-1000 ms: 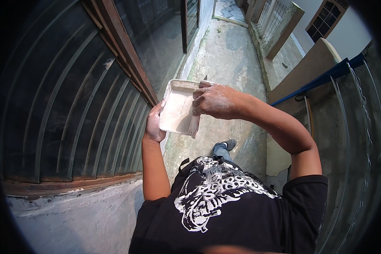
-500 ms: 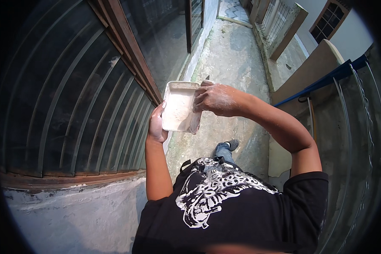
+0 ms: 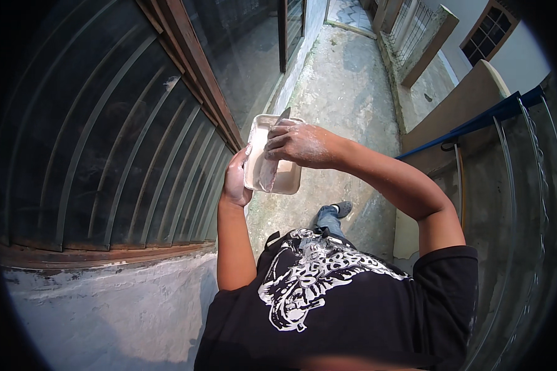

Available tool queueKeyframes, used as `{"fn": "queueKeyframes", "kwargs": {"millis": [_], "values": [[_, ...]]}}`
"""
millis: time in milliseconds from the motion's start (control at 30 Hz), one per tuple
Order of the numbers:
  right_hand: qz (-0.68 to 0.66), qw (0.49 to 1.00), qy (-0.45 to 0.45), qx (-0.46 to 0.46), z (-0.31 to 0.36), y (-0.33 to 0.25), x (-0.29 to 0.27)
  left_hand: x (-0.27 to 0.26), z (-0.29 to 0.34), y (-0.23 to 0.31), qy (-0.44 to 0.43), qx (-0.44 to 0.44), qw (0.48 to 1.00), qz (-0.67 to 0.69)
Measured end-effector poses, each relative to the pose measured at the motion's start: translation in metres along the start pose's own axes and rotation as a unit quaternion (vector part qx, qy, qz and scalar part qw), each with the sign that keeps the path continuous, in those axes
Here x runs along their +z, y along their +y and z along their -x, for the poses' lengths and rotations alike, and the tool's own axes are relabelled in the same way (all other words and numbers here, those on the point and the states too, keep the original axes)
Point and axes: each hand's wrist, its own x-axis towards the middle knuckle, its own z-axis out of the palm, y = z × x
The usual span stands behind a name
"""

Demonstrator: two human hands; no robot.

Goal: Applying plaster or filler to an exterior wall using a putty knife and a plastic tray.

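Note:
My left hand, smeared with white, grips a shallow rectangular tray by its left side. White paste coats the inside of the tray. Closed over a wide, flat putty knife is my right hand, also dusted with white. The knife lies across the middle of the tray, its pointed far corner sticking up near the far rim. Its lower end is inside the tray and smeared with paste. My right fingers cover the middle part of the knife.
A dark louvred window in a brown wooden frame runs close along my left, above a whitish wall. A concrete walkway leads ahead. On the right are a tan panel, a blue bar and thin metal rods.
My right hand and the putty knife have moved left, from the tray's right rim to over its middle. The tray has shifted slightly right in view, still in my left hand.

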Motion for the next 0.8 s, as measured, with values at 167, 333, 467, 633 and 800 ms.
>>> {"fn": "queueKeyframes", "kwargs": {"millis": [167, 333, 467, 633, 800], "values": [[0.005, 0.999, 0.042, 0.001, 0.005, -0.002, 0.001, -0.008, -0.001, 0.003, 0.016, 0.003, 1.0, -0.005], [-0.055, 0.998, -0.038, 0.021, 0.015, 0.005, 0.003, -0.012, -0.004, 0.003, 0.024, 0.007, 1.0, 0.002], [-0.079, 0.992, -0.088, 0.032, 0.024, 0.008, -0.007, -0.015, -0.006, 0.001, 0.049, -0.004, 0.999, 0.018], [-0.108, 0.99, -0.043, 0.081, 0.028, 0.018, -0.026, -0.014, -0.012, -0.001, 0.042, 0.009, 0.999, -0.003], [-0.252, 0.938, 0.116, 0.209, 0.035, 0.009, -0.018, -0.015, -0.008, -0.002, 0.031, -0.001, 0.999, 0.022]]}}
